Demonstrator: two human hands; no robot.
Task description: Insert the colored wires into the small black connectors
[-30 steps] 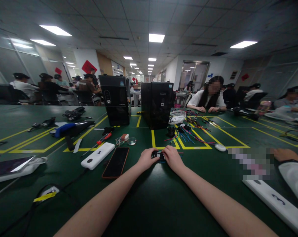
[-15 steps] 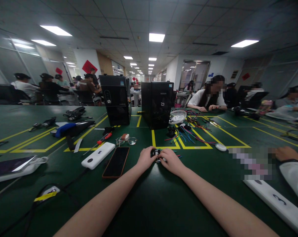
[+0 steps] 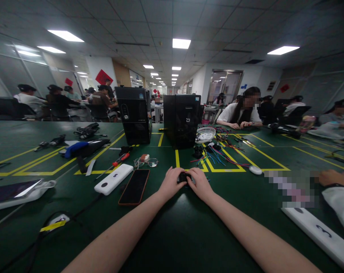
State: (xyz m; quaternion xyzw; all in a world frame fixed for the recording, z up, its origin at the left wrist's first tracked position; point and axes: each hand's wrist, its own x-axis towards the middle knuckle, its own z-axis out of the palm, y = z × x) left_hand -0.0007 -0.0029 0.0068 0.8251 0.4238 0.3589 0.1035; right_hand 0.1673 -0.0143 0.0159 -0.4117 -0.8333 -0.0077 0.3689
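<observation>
At the middle of the green table, my left hand (image 3: pixel 170 182) and my right hand (image 3: pixel 201 183) both close around a small black part (image 3: pixel 183 177). Fingers and thumbs grip it from either side and cover much of it, so its exact kind is unclear. A bit of blue wire shows just beyond my right hand. Left of my left hand lies a phone (image 3: pixel 134 186) with an orange-brown edge. Ahead and to the right, similar black parts (image 3: pixel 198 151) lie with loose coloured wires (image 3: pixel 216 156).
Two black computer towers (image 3: pixel 135 129) stand ahead. Glasses (image 3: pixel 145 162), a screwdriver (image 3: pixel 121 159) and a white power bank (image 3: pixel 114 179) lie left. A white basket (image 3: pixel 205 134) sits beyond the wires. A second power bank (image 3: pixel 317 229) and another person's sleeve (image 3: pixel 338 203) are at right.
The part between my hands has turned, and its white and silver details no longer show. The red wire end beside my right hand is now out of sight.
</observation>
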